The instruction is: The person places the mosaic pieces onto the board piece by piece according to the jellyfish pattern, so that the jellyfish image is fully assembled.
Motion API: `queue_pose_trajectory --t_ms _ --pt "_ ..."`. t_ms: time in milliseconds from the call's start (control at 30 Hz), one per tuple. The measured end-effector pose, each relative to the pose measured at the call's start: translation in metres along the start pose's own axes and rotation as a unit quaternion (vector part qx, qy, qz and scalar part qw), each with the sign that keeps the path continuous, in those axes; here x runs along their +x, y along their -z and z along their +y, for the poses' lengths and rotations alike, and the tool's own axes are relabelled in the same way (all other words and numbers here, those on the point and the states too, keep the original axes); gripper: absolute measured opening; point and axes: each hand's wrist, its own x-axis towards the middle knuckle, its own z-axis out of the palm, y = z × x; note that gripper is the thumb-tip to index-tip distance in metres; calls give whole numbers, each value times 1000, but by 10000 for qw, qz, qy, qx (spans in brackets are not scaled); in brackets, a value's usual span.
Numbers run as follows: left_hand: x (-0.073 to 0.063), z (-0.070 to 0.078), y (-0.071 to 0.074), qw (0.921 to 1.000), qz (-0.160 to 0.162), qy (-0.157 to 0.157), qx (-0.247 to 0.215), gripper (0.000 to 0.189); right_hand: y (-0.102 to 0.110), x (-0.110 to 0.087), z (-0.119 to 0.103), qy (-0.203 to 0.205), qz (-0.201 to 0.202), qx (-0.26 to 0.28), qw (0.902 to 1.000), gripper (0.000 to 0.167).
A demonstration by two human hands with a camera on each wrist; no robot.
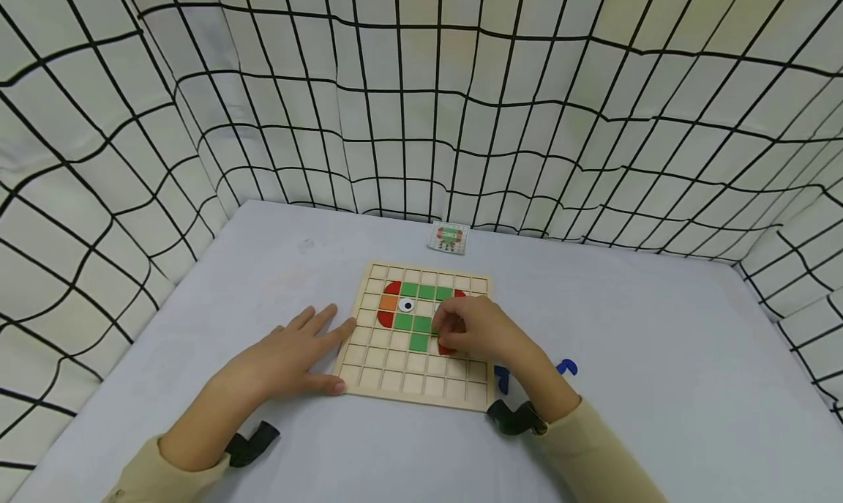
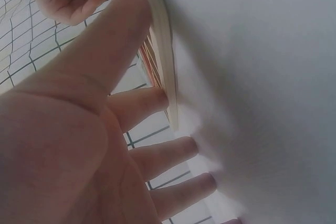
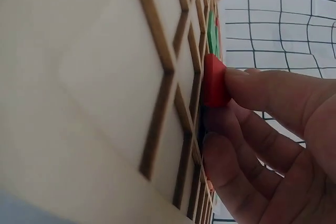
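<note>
A wooden grid board (image 1: pixel 375 378) lies on the white table. Several green tiles (image 1: pixel 418 342), an orange tile (image 1: pixel 388 302), red rounded pieces (image 1: pixel 385 318) and a round eye piece (image 1: pixel 406 304) sit in its squares. Between thumb and fingers, my right hand (image 1: pixel 481 331) pinches a red piece (image 3: pixel 215 80) at the grid, just right of the lowest green tile. Its fingers cover part of the pattern's right side. With fingers spread, my left hand (image 1: pixel 283 356) touches the board's left edge, the thumb at the near left corner.
A small picture card (image 1: pixel 449 237) lies beyond the board's far edge. Blue curved pieces (image 1: pixel 503 378) are beside the board's right edge, and another blue piece (image 1: pixel 566 367) is beyond my right wrist. Black-lined netting (image 1: pixel 395 115) hangs around the table's back and sides.
</note>
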Motion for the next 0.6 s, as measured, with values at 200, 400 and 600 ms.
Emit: queue_pose_trajectory --t_ms 200,400,600 --pt "0 2 1 10000 4 -8 20 95 -3 -2 -3 -8 181 -239 9996 11" --pt "0 0 0 10000 19 -2 8 94 -4 -4 -4 23 286 -311 9991 11" --pt "1 0 -1 10000 44 -41 33 95 0 -6 -2 96 191 -284 9994 10"
